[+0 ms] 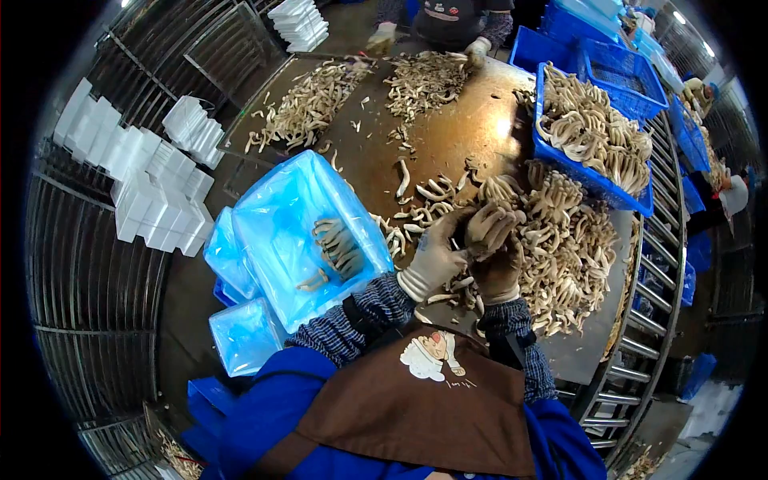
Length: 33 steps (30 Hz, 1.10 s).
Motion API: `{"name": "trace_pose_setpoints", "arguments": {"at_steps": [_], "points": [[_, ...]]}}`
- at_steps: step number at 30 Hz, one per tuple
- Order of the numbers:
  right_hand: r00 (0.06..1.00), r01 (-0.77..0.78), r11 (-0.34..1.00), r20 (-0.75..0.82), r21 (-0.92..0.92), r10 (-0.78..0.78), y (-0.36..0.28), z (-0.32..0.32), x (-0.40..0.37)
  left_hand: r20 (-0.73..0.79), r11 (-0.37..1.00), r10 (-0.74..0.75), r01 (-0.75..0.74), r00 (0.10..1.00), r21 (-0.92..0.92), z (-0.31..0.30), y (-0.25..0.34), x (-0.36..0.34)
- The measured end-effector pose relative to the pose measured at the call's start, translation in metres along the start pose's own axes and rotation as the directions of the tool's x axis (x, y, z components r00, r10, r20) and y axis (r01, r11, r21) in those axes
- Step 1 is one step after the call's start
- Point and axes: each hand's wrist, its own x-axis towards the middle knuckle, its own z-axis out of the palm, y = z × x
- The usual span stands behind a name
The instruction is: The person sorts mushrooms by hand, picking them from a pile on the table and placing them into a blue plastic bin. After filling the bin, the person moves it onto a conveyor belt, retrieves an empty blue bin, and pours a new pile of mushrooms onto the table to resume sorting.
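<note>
My left hand, in a pale glove, has its fingers closed on the left side of a mushroom cluster. From the right, my right hand, in a darker soiled glove, grips the same cluster low down. Both hands are above the table, just left of a big mushroom pile. Loose mushrooms lie scattered beyond my left hand. On the left stands a box lined with blue plastic, with a row of mushrooms inside along its right part.
A blue basket full of mushrooms stands at the right beside a roller conveyor. Across the metal table, a co-worker's gloved hands are near another pile. White foam boxes are stacked at the left.
</note>
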Motion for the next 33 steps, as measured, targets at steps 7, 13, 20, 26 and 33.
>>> {"name": "trace_pose_setpoints", "arguments": {"at_steps": [7, 13, 20, 26, 33], "points": [[0.956, -0.237, 0.84, -0.035, 0.489, 0.29, 0.013, 0.048, 0.016, -0.034, 0.996, 0.067, -0.065, 0.997, 0.059, -0.01, -0.007, 0.0], [0.949, -0.317, 0.948, -0.009, -0.012, 0.317, 0.018, 0.052, 0.028, 0.059, 0.981, 0.104, -0.112, 0.993, 0.158, -0.03, 0.011, -0.006], [0.985, -0.172, 0.672, -0.124, -0.72, 0.12, 0.029, 0.035, 0.023, 0.03, 0.988, 0.107, -0.109, 0.994, 0.106, -0.057, 0.013, -0.01], [0.971, -0.186, 0.976, -0.128, 0.117, 0.2, 0.057, 0.024, 0.039, -0.046, 0.81, -0.146, 0.092, 0.988, -0.579, -0.058, -0.05, -0.023], [0.963, -0.206, 0.466, -0.093, -0.86, 0.253, 0.074, 0.014, 0.089, 0.003, 0.565, -0.759, 0.661, 0.651, -0.494, -0.056, -0.106, -0.038]]}}
